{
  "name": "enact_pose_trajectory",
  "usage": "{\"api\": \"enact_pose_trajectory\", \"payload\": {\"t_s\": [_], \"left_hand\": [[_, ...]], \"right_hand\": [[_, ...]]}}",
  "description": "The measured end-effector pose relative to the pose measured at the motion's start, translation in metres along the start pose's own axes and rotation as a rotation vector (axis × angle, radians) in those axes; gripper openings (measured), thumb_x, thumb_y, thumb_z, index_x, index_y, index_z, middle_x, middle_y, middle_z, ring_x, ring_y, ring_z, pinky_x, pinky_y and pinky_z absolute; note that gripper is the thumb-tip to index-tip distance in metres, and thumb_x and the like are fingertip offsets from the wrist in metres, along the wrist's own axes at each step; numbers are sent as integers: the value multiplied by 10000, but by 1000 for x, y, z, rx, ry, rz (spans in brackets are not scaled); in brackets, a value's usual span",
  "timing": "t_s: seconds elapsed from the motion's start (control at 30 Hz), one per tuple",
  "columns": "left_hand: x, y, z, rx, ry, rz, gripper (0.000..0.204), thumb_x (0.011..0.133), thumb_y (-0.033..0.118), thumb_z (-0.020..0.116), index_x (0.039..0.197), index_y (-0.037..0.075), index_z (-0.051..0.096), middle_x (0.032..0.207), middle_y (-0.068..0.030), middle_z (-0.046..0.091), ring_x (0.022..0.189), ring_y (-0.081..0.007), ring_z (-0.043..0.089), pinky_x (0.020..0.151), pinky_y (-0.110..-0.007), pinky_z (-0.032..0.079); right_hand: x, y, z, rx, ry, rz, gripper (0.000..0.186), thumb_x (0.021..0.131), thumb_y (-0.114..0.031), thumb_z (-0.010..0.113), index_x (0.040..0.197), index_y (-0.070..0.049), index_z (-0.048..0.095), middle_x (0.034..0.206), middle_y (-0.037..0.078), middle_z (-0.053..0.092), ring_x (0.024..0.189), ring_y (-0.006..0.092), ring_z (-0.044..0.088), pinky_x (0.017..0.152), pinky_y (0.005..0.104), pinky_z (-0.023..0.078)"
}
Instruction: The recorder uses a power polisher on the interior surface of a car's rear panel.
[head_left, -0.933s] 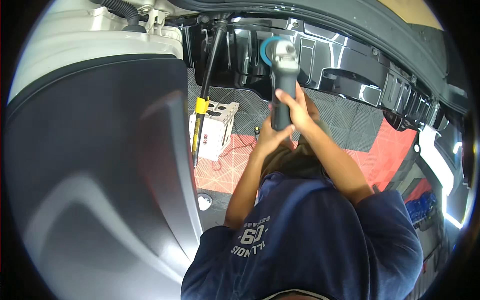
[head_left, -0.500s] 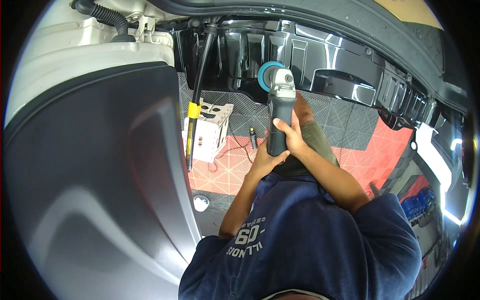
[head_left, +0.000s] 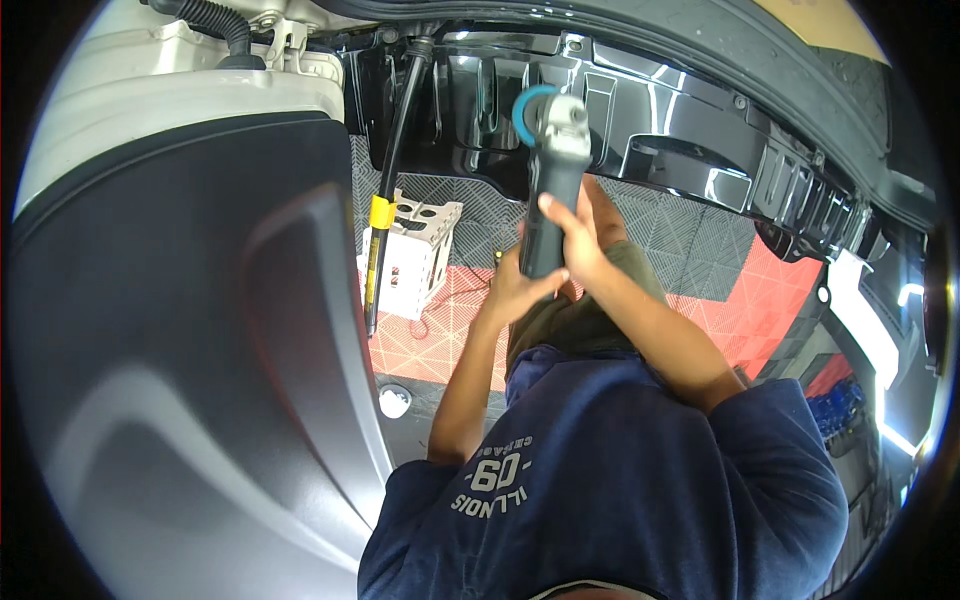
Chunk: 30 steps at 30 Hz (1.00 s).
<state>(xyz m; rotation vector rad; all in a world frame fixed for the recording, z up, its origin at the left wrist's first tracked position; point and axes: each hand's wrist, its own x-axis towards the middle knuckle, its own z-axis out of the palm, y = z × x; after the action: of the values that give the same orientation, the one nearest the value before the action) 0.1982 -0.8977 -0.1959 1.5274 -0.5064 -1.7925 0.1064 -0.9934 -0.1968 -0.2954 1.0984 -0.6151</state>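
Note:
A polishing machine [head_left: 555, 190] with a dark grip and a silver head is held out in front of me, its blue round pad [head_left: 522, 118] toward the glossy black car panel [head_left: 470, 110]. My left hand [head_left: 520, 285] is wrapped round the rear end of the grip from the left. Higher on the same grip, my right hand [head_left: 578, 240] is closed from the right, thumb lying across it. Whether the pad touches the panel cannot be made out. Part of the pad is hidden behind the machine's head.
To the left is the large dark trim of an open car door [head_left: 190, 320]. A black strut with a yellow band [head_left: 383, 212] slants down beside a white folding stool [head_left: 425, 245]. Grey and red tiles [head_left: 720, 310] cover the floor. A small white round object [head_left: 395, 401] lies near the door.
The polishing machine and both my hands have moved up and slightly left, carrying the blue pad higher along the black panel. My grip on it looks the same.

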Motion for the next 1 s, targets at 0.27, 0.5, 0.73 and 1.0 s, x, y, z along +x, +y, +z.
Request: {"api": "enact_pose_trajectory", "payload": {"t_s": [0.27, 0.5, 0.73, 1.0], "left_hand": [[-26, -9, 16, -50, 33, -1, 405, 785, 119, 723, 1105, -28, 524, 867, -81, 631, 693, -139, 637, 615, -269, 517], [35, 21, 12, -65, 18, -15, 373, 780, 161, 735, 1046, -38, 568, 871, -71, 637, 721, -137, 645, 619, -266, 532], [5, -44, 22, -141, 56, 75, 433, 753, 109, 732, 1105, -32, 525, 878, -79, 638, 682, -144, 641, 627, -286, 523], [-61, -110, 42, -254, 222, -24, 345, 787, 73, 692, 1072, -38, 533, 843, -87, 637, 682, -162, 654, 622, -284, 544]], "right_hand": [[-21, 20, -15, 20, 11, 52, 546, 839, -177, 664, 1299, -90, 384, 957, 87, 531, 725, 203, 609, 622, 333, 563], [37, -29, -5, -171, -40, -82, 420, 863, -274, 645, 1138, -71, 401, 809, 143, 572, 657, 250, 646, 537, 350, 559], [4, 15, -31, -249, -136, -99, 464, 853, -155, 657, 1227, -88, 390, 872, 104, 549, 666, 217, 626, 570, 332, 537], [-43, 78, -52, -496, -195, -178, 624, 786, -154, 754, 1283, 11, 414, 1077, 107, 566, 963, 184, 565, 855, 303, 462]]}}
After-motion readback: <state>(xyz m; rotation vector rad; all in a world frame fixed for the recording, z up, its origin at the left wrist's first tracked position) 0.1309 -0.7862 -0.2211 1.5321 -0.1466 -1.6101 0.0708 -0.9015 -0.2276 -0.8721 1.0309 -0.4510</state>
